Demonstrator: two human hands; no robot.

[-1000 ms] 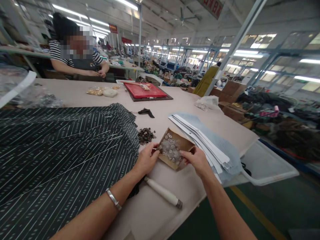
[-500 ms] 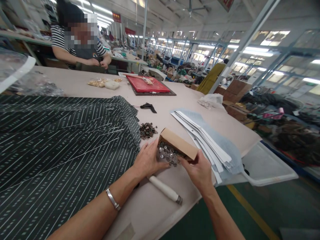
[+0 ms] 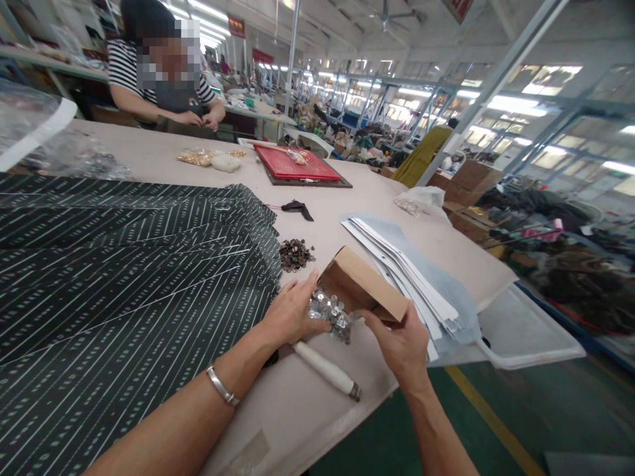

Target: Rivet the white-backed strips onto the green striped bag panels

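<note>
My right hand [image 3: 404,340] grips the near right end of a small brown cardboard box [image 3: 367,277], which is tipped on its side with its opening towards me. A heap of clear and silvery metal snap fasteners [image 3: 331,316] lies at the opening, partly in front of the box. My left hand [image 3: 292,311] curves round the left side of this heap, thumb and fingers apart, fingertips close to the box's left edge; whether they touch it I cannot tell. A white-handled tool [image 3: 327,370] with a metal end lies just below the heap. Beyond my left hand sits a pile of dark fasteners [image 3: 295,254].
Dark striped lettered fabric [image 3: 124,284] covers the table's left. White strips [image 3: 401,271] lie on bluish sheeting at right. Farther back are a red board [image 3: 297,163], bags of gold-coloured pieces [image 3: 196,157] and a small black cloth piece [image 3: 297,209]. A co-worker [image 3: 169,99] sits across the table.
The box has moved right and tipped further, drawing away from my left hand. More of the snap fasteners lie outside its opening. My right hand has moved right with the box.
</note>
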